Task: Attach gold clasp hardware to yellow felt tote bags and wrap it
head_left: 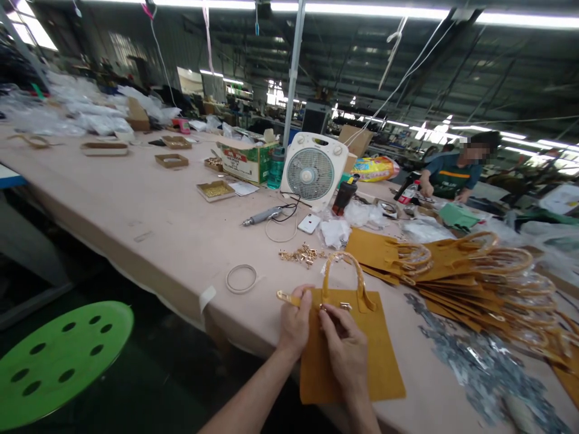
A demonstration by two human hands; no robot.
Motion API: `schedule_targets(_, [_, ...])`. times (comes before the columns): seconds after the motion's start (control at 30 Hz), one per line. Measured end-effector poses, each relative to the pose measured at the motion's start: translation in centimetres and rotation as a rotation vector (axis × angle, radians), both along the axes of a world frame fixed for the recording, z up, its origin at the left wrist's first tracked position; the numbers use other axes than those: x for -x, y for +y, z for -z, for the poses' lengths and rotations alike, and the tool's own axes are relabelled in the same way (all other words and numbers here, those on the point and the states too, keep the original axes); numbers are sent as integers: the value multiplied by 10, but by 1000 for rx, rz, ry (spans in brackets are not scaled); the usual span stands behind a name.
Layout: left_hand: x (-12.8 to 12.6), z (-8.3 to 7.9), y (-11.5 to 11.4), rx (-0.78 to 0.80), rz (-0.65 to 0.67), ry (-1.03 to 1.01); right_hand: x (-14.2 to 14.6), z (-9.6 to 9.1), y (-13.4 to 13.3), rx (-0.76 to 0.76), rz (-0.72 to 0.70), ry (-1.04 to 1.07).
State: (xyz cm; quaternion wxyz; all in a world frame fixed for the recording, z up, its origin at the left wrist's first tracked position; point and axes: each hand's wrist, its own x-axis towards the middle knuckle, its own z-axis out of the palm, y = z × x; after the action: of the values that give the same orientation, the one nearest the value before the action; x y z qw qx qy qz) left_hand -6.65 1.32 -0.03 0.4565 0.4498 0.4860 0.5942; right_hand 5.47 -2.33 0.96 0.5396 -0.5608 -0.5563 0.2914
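Mustard-yellow bag [357,355] flat on the near edge of the pink surface [149,223], handle [342,271] arched away from the body. Left hand [295,322] curled closed at the bag's top left corner, pinching a gold strap piece [287,296] that juts out to the left. Right hand [346,346] laid over the upper middle of the bag, fingers bent down onto small gold hardware [332,308] at the flap; how tightly closed, hard to tell, since the fingertips hide under the knuckles.

Loose gold fittings [302,254] scattered just beyond the handle, a tape ring [242,278] to the left, a stack of finished yellow bags [456,271] to the right, silvery scraps [479,355] beside them. White fan [313,169] farther back; another person [455,172] at work at the far end.

Likely trouble: bag close to the edge, so a sideways tug on the strap could drag it off toward the green stool [58,361]. Small hardware easily fumbled and lost among the scraps. Slipping metal could scuff the yellow face
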Motion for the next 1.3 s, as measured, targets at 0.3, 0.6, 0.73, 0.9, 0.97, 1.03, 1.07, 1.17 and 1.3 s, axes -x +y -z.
schedule_targets(0.3, [-1, -2, 0, 23, 21, 28, 6, 16, 4, 43, 68, 189])
schedule_targets(0.6, [1, -6, -2, -1, -19, 111, 7, 23, 7, -1, 22, 86])
schedule_targets(0.73, [1, -4, -3, -17, -44, 153, 6, 22, 10, 0, -1, 69])
schedule_targets(0.9, [1, -4, -5, -25, -55, 177, 11, 15, 15, 9, -16, 10])
schedule_targets(0.97, [1, -5, -5, -31, -64, 183, 15, 13, 15, -23, -5, -83])
schedule_targets(1.03, [0, -5, -6, -31, -72, 186, 20, 16, 13, -99, 48, -215])
schedule_targets(1.07, [0, -5, -6, -27, -72, 189, 22, 18, 12, -138, 84, -273])
schedule_targets(1.17, [0, -3, -5, -10, -58, 208, 26, 27, 11, -216, 145, -334])
schedule_targets(1.3, [0, 5, 3, 16, -49, 280, 19, 29, 19, -210, 38, -234])
